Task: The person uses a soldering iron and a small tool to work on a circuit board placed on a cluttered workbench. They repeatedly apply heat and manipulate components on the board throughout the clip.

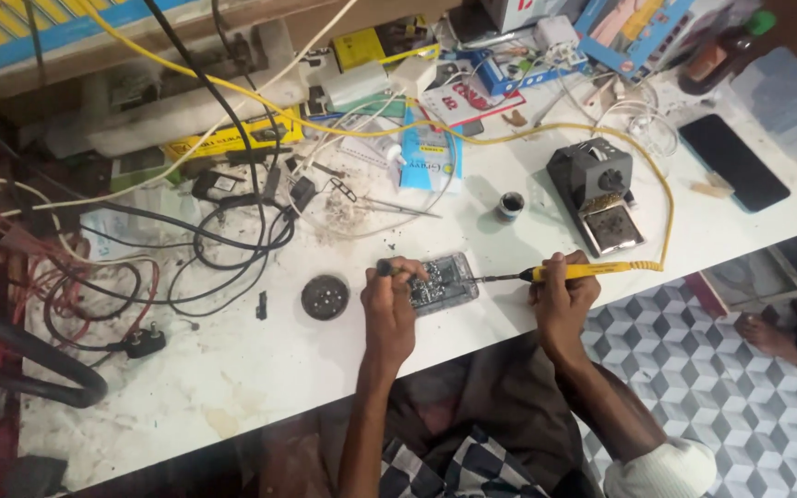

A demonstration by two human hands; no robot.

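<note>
One circuit board (443, 282) lies on the white bench (260, 369), and you have one soldering iron (576, 271). Your left hand (389, 300) pinches the board's left edge, fingers curled shut. Your right hand (560, 295) grips the yellow iron, its tip touching the board's right edge. One small round pot (510, 205) stands behind; I cannot tell its contents.

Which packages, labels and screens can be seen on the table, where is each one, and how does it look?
Phone: far right of the table, flat, dark blank screen.
Blue packet: centre back, upright rectangle, light blue and white.
Yellow box: left back, long, yellow with dark print.
Red-white card: back centre, white with red print.
Blue box: top right corner, blue with pale contents.
Small yellow box: top centre, yellow.
</note>
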